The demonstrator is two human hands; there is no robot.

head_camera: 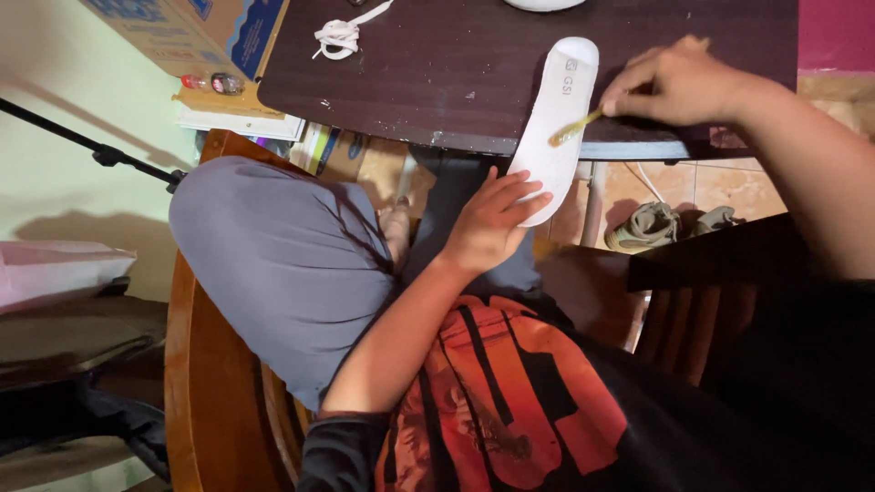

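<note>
A white shoe insole (554, 109) lies half on the dark table (456, 64), its near end sticking out over the edge. My left hand (492, 223) holds that near end from below and the side. My right hand (679, 84) grips a small yellowish brush (574, 129) whose bristles touch the insole's right edge.
A coiled white shoelace (339, 38) lies at the table's far left. Cardboard boxes (196, 32) and a small bottle (211, 83) sit to the left. A tan shoe (649, 225) rests on the tiled floor under the table. My raised knee in grey cloth (283, 255) fills the left.
</note>
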